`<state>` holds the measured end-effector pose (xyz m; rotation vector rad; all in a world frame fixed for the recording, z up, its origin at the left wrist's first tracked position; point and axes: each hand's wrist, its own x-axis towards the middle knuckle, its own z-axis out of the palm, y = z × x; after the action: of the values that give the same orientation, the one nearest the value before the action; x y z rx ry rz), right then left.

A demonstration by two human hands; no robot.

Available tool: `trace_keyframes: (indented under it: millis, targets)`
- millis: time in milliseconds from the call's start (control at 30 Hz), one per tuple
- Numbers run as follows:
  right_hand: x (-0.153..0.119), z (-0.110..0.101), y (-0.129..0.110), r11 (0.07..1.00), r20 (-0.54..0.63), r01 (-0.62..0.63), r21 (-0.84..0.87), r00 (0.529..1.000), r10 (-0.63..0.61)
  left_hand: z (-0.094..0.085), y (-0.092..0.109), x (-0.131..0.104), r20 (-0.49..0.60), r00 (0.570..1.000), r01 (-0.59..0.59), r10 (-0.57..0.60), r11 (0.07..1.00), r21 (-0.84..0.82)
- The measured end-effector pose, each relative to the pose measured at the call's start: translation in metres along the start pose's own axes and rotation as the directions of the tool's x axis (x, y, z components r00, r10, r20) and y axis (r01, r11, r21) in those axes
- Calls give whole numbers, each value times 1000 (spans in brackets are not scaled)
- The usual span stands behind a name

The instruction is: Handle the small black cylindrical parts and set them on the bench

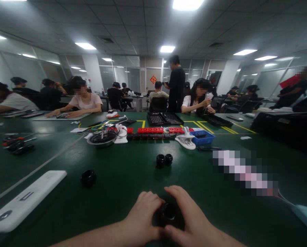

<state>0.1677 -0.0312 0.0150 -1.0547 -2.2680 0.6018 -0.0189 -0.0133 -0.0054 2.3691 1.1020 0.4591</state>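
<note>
Near the front edge of the green table, a black round part with a hole in its top (168, 212) sits between my two hands. My left hand (144, 216) curves around its left side, fingertips against it. On the other side, my right hand (191, 216) is spread, its thumb close to the part's lower edge and its index finger reaching past the top. Two similar black parts (160, 160) (169, 159) stand side by side farther up. Another black ring-shaped part (88, 178) lies to the left.
A long white device (27, 202) lies at the left. Across the middle are a metal bowl (102, 139), red power strips (150, 130), a white clip (186, 139) and a blue bin (202, 138). Several people sit beyond.
</note>
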Motion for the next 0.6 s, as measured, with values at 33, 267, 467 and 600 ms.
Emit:
trace_keyframes:
  millis: [33,267,467,600]
  targets:
    - [0,1,0,999,-5,-38,4,999,38,1,-1,0,3,1000,-1,1,1000,10]
    - [-3,-1,-10,996,35,-22,87,999,19,-2,5,-1,-1,1000,18,-18,1000,6]
    - [-4,-1,-4,994,20,-7,105,1000,5,-4,6,0,-2,1000,17,-17,1000,16]
    - [1,4,-3,990,0,-121,68,993,121,-1,1,1,-6,1000,-22,22,1000,22]
